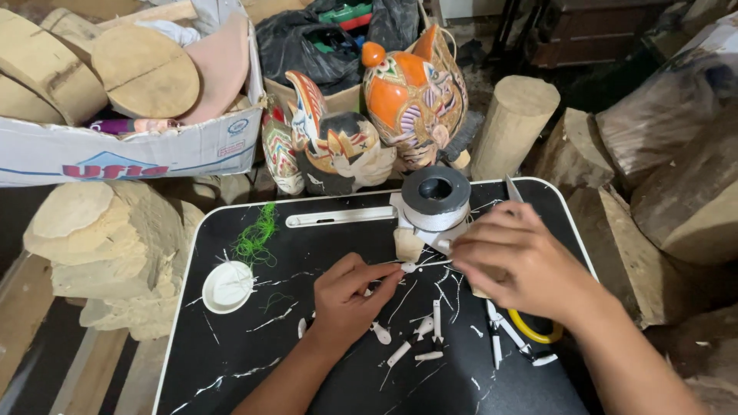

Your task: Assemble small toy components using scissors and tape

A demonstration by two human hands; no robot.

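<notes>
Head view, looking down on a black bench (231,369) with a white rim, littered with white offcuts and thin white strands. Left hand (350,296) rests low on the bench, fingers curled, thumb and forefinger pinched on one end of a thin white strip (419,266). Right hand (519,257) is closed over the strip's other end, just beside the tape roll (436,197); a blade (513,188) sticks up and away from behind its fingers, but whether that hand grips it cannot be told. The strip lies just above the bench top, between the two hands. Long axis runs roughly left to right, near level, right end a little toward the roll; it looks taut, which would explain the two-ended grip: judged, a pull from each side keeps it straight. The roll stands on a small pale block, hole upward, at the far middle of the bench, close enough for the right hand to reach. A white ruler (338,218) lies flat along the far edge, a white dish (227,287) and green thread (257,234) to the left. Yellow-handled pliers (530,330) lie under the right wrist. Painted wooden figures (415,96) stand beyond the bench.
</notes>
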